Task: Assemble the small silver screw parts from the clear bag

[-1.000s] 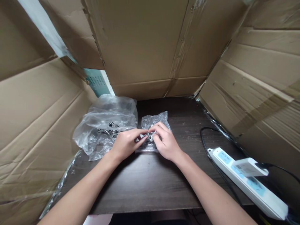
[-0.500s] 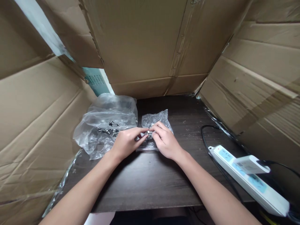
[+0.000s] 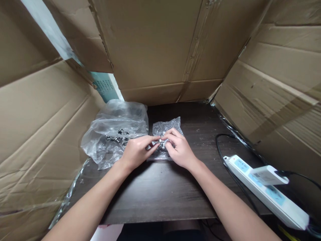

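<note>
Brown cardboard panels [image 3: 155, 43], creased and taped, rise at the back and on both sides of a dark wood-grain tabletop [image 3: 160, 201], seen from above by the person seated at it. On the left of the table lies a large, crumpled clear plastic bag [image 3: 115, 115]. At the right edge a long white power strip [image 3: 288, 211] with pale blue socket panels runs at a slant, and a thin black cable [image 3: 217, 144] curves beside it. Two bare forearms reach in from the bottom, and the hands meet near the centre, over a smaller clear plastic bag [image 3: 163, 126] lying flat. The left hand [image 3: 136, 150] is half curled, its thumb and forefinger slightly parted around the head of a bolt, which they appear to pinch. The right hand [image 3: 179, 149] is loosely curled, fingertips close to the bolt's other end; whether they grip it cannot be told. A white plug adapter [image 3: 269, 174] sits in the power strip. Several dark and silvery bolts [image 3: 114, 139] lie clustered at the large bag. Smallest is the bright metal bolt [image 3: 161, 141] itself, roughly level between both hands' fingertips, above the smaller bag.
</note>
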A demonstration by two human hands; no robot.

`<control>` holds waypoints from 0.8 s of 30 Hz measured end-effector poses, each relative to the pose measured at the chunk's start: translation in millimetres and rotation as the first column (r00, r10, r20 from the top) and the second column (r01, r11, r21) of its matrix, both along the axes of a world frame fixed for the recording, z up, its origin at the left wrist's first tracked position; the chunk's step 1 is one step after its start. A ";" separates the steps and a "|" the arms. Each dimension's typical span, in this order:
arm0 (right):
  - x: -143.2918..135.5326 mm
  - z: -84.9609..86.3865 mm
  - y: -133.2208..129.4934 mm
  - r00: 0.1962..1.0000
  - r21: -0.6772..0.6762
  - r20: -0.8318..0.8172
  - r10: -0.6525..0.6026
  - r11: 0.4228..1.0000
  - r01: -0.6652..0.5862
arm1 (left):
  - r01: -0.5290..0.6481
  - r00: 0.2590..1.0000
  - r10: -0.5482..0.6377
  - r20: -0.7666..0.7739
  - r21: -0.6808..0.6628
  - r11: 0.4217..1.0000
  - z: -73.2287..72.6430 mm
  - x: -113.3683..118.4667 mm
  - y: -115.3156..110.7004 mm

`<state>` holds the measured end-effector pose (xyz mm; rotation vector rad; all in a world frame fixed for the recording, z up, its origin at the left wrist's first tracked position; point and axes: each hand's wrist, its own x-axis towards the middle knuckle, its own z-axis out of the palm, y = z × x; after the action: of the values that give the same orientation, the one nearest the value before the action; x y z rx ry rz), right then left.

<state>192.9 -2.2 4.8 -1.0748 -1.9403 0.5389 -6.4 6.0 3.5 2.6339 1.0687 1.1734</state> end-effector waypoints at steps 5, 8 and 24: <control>-0.9 -1.5 -0.9 0.999 -0.025 0.053 0.011 1.000 -0.009 | -0.008 1.000 0.008 0.022 0.028 1.000 -0.8 0.4 1.0; -1.2 -0.1 -1.6 1.000 0.005 0.012 0.001 1.000 -0.001 | -0.012 1.000 0.012 0.027 0.018 1.000 -0.5 0.1 0.8; 0.6 -1.2 -0.2 0.999 -0.031 0.032 0.023 0.999 -0.022 | 0.009 1.000 -0.009 0.009 -0.002 1.000 -0.1 0.2 1.3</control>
<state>193.5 -2.4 3.6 -1.0887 -1.9800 0.5686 -6.2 7.2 3.4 2.6266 1.0548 1.1802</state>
